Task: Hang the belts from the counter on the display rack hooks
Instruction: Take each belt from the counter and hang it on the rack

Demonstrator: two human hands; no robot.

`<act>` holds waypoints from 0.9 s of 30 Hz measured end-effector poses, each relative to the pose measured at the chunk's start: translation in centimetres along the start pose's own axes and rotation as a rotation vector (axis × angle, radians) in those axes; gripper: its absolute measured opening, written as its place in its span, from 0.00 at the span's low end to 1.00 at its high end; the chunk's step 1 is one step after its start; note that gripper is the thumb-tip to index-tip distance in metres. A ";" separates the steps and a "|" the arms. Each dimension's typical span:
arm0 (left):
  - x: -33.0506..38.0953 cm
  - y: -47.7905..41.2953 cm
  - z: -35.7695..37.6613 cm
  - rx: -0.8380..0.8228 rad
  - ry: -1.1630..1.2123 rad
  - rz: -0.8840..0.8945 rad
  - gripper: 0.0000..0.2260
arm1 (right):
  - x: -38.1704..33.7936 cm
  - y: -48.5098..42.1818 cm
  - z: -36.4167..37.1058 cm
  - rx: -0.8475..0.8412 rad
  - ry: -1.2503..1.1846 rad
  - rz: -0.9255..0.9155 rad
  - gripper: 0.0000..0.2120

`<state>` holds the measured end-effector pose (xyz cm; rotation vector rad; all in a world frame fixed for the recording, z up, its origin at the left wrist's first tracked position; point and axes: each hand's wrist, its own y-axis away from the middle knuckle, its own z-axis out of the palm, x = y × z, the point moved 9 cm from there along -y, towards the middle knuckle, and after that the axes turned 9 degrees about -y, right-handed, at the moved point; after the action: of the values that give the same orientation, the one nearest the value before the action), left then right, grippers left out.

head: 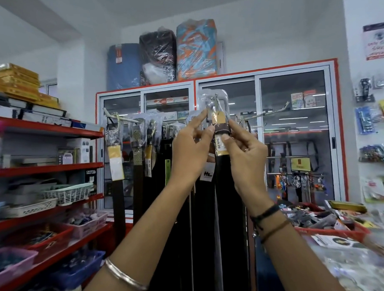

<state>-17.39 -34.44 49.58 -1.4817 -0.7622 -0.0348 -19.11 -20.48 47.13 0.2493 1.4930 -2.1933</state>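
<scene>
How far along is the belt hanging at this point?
Several belts already hang from the rack hook on the left. One wrapped belt is in hand: the left hand and right hand hold its buckle end up at hook height, not yet hooked. Whether more belts wait on the counter cannot be seen.

Two hands are seen, left hand (190,149) and right hand (244,153), on one raised belt (222,131). Roughly six hung belts (141,147) are counted; overlap hinders certainty. Three wrapped bundles (162,57) are noted above.
</scene>
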 end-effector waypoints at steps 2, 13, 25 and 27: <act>-0.9 0.0 0.3 -0.022 0.032 -0.054 0.19 | 0.9 -0.2 -0.1 -0.012 0.017 0.023 0.18; 2.5 0.1 -1.3 0.087 -0.625 0.373 0.15 | 0.5 1.0 -0.7 -0.227 0.297 -0.264 0.17; -2.2 -2.6 0.9 -0.039 -0.998 0.496 0.22 | 4.8 0.9 1.0 -0.284 0.748 -0.524 0.23; -2.3 -2.6 0.9 -0.040 -0.981 0.491 0.21 | 4.8 1.1 1.0 -0.269 0.732 -0.540 0.22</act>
<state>-20.81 -34.94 50.64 -1.6656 -1.1305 1.1196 -22.69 -23.09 44.68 0.6783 2.4712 -2.3835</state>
